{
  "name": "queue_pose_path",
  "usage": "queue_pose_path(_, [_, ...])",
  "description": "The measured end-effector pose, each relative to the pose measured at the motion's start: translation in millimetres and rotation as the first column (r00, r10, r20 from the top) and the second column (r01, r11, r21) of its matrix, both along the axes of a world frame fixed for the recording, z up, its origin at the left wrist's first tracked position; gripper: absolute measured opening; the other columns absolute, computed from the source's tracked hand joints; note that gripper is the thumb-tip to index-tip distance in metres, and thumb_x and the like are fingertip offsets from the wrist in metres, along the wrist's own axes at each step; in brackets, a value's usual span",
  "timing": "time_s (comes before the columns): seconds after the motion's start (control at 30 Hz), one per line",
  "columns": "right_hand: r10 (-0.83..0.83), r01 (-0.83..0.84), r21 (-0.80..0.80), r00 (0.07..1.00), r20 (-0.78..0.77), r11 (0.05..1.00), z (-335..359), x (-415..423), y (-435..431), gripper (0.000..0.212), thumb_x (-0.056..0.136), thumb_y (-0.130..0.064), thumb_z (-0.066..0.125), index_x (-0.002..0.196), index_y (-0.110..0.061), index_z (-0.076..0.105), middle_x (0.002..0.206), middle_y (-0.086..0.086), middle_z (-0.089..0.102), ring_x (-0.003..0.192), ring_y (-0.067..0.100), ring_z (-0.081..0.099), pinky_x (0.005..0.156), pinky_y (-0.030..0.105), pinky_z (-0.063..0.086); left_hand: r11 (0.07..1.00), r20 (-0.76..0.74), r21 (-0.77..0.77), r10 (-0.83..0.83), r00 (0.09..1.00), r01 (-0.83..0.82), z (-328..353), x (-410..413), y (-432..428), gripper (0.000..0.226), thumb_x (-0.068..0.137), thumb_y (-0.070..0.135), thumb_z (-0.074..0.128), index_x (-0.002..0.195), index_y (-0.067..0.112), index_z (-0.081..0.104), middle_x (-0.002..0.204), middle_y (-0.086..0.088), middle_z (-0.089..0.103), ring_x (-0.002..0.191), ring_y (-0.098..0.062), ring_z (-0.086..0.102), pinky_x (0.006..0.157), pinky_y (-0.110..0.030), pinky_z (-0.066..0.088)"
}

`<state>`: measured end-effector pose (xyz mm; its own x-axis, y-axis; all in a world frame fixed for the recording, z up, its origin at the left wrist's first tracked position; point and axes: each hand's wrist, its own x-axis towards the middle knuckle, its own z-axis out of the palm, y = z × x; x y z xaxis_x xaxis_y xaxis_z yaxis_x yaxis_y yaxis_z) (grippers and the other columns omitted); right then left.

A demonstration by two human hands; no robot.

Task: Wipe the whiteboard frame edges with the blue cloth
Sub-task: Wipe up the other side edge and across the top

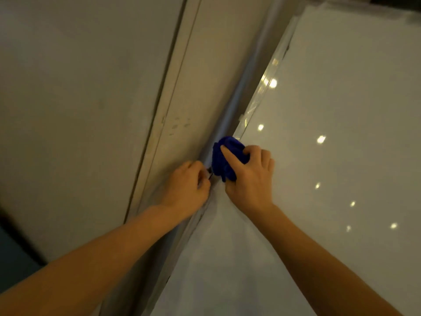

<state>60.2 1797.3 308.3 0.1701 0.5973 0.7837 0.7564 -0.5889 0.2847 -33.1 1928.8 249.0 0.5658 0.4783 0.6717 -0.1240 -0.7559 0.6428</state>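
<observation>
The right hand (249,176) is closed around a bunched-up deep blue cloth (225,157), its fingers curled over the top of the wad and the thumb lying across the cloth's near face. The cloth is pressed against the grey metal frame edge (239,92) of the glossy white whiteboard (341,110), at the point where the frame meets the board surface, and sits just beyond the knuckles of both hands. The left hand (188,187) is curled shut beside it, pinching something small and dark at the frame; what it pinches is too small to tell. The two hands are close together, nearly touching, with the cloth between them and the upper stretch of frame. Small round light reflections dot the whiteboard surface. To the left of the frame runs a plain beige wall panel (79,87) with a vertical seam.
</observation>
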Motion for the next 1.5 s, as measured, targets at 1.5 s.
queue_pose_path(1.5, [-0.237, 0.266, -0.137, 0.952, 0.195, 0.954, 290, 158, 1, 0.055, 0.101, -0.051, 0.015, 0.149, -0.030, 0.033, 0.160, 0.000, 0.028, 0.150, 0.035, 0.001, 0.119, 0.051, 0.000, 0.974, -0.051, -0.227, -0.014, 0.999, 0.003, 137, 167, -41, 0.083, 0.055, 0.092, 0.039, 0.093, 0.018, 0.049, 0.086, -0.001, 0.059, 0.075, -0.019, 0.061, 0.068, -0.042, 0.057])
